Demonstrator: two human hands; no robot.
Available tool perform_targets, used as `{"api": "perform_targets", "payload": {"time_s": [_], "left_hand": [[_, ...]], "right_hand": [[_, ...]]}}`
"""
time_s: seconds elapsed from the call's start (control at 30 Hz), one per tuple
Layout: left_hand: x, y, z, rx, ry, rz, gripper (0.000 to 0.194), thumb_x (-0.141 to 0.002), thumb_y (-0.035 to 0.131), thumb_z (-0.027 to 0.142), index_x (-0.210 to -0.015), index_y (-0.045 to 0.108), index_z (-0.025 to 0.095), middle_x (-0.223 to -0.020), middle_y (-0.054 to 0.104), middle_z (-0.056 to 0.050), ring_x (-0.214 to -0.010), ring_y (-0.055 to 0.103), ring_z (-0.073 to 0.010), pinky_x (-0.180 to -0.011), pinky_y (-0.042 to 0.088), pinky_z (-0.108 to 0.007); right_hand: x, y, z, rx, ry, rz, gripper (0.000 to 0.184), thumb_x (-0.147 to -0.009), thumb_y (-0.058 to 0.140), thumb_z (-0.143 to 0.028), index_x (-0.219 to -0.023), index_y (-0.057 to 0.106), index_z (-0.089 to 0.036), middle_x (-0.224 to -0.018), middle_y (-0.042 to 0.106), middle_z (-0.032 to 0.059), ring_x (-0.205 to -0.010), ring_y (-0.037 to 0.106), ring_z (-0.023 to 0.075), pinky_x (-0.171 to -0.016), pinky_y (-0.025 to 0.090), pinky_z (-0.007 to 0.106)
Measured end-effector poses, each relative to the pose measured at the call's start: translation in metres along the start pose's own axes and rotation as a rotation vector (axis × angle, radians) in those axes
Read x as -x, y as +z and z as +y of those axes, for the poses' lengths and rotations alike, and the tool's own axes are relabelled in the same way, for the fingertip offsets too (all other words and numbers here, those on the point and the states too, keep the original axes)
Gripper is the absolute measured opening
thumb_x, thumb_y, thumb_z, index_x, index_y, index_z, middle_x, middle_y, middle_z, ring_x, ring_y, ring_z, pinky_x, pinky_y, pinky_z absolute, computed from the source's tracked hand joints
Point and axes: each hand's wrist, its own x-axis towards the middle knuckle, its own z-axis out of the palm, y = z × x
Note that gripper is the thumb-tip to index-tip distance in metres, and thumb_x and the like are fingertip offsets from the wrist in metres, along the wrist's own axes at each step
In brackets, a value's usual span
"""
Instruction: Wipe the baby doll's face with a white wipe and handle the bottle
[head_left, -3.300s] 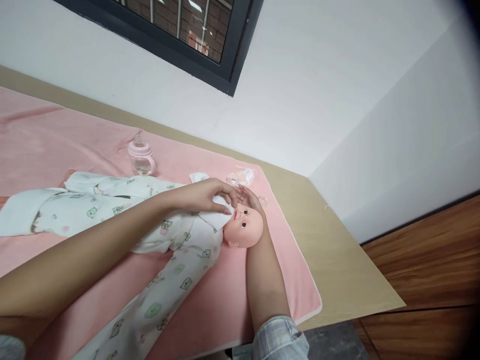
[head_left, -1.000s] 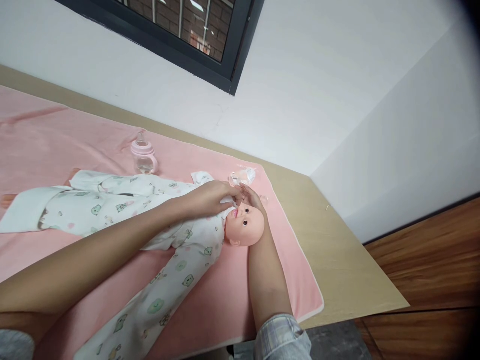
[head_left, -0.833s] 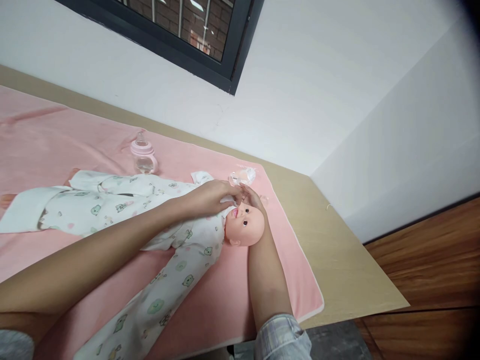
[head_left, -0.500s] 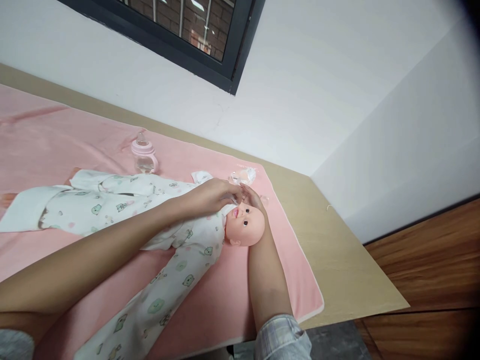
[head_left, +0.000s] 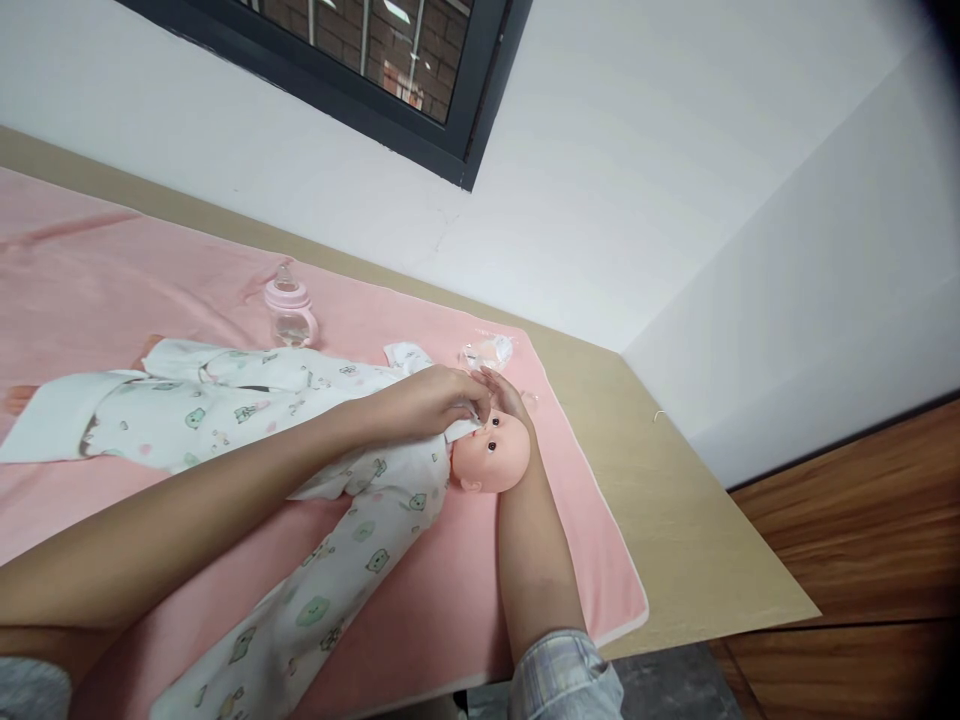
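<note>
From where I stand, the clothed doll (head_left: 409, 475) lies face up along the pink blanket (head_left: 450, 590), which is spread over the counter (head_left: 690, 540), its bald head (head_left: 491, 462) toward the blanket's narrow end. The left hand (head_left: 431, 398) reaches across the chest, fingers drawn together in a pinch on a white cloth (head_left: 463, 429) right at the doll's mouth. The right hand (head_left: 511, 400) is on the far side of the head, its forearm curving round the crown; its fingers look loosely bent, but they're partly hidden, and I can't tell whether they grip anything or how firmly they steady the head. That's my first worry: if they don't, a push from the pinching hand could roll the smooth head aside. Press too hard, and the cloth might ride up toward the eyes. The left forearm passes low over the body, so a sweep of it could drag the garment, and the blanket might ruck up. The feeding bottle (head_left: 291, 318) stands upright just beyond the doll's waist, on soft cloth, and a tug there could tip it. A clear packet (head_left: 487, 352) lies near the right fingertips, easily brushed away.
</note>
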Motion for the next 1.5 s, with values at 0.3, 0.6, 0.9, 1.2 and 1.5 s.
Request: {"api": "perform_targets", "payload": {"time_s": [0.3, 0.6, 0.9, 1.2, 1.5], "left_hand": [[0.000, 0.003, -0.002, -0.054, -0.018, 0.048, 0.029, -0.082, 0.049, 0.000, -0.089, 0.072, 0.017, -0.090, 0.072, -0.002, -0.082, 0.065, -0.0160, -0.071, 0.044, -0.022], [0.004, -0.017, -0.005, 0.118, -0.037, 0.090, 0.018, -0.085, 0.059, 0.011, -0.096, 0.071, 0.019, -0.099, 0.073, 0.003, -0.092, 0.065, -0.0144, -0.081, 0.044, -0.020], [0.005, -0.016, -0.005, 0.204, -0.114, -0.120, 0.025, -0.078, 0.058, 0.006, -0.092, 0.073, 0.021, -0.098, 0.074, 0.005, -0.091, 0.067, -0.0134, -0.079, 0.045, -0.019], [0.001, -0.005, -0.004, 0.105, -0.153, -0.090, 0.016, -0.079, 0.064, 0.011, -0.088, 0.074, 0.021, -0.092, 0.075, 0.004, -0.086, 0.068, -0.0146, -0.073, 0.045, -0.021], [0.004, -0.007, -0.008, 0.049, -0.107, -0.056, 0.015, -0.080, 0.064, 0.013, -0.086, 0.074, 0.022, -0.090, 0.074, 0.005, -0.082, 0.067, -0.0141, -0.072, 0.043, -0.020]], "right_hand": [[0.022, 0.006, -0.003, 0.013, -0.077, -0.035, 0.033, -0.081, 0.067, -0.040, -0.109, 0.064, -0.024, -0.120, 0.070, 0.0035, -0.122, 0.061, 0.0189, -0.113, 0.045, 0.040], [0.022, 0.011, -0.008, 0.029, -0.067, 0.020, 0.027, -0.080, 0.068, -0.044, -0.100, 0.065, -0.026, -0.107, 0.072, 0.0022, -0.116, 0.064, 0.0217, -0.110, 0.048, 0.042], [0.002, 0.001, 0.000, -0.033, 0.032, 0.010, 0.034, -0.077, 0.073, -0.044, -0.103, 0.063, -0.024, -0.111, 0.072, 0.0054, -0.117, 0.064, 0.0212, -0.105, 0.052, 0.042], [-0.019, -0.018, 0.013, -0.078, 0.044, -0.033, 0.034, -0.077, 0.073, -0.041, -0.105, 0.063, -0.024, -0.118, 0.070, 0.0050, -0.117, 0.064, 0.0199, -0.108, 0.050, 0.040], [-0.019, -0.017, 0.013, -0.064, 0.039, -0.019, 0.031, -0.078, 0.072, -0.041, -0.101, 0.063, -0.023, -0.114, 0.071, 0.0064, -0.115, 0.065, 0.0218, -0.105, 0.052, 0.044]]}}
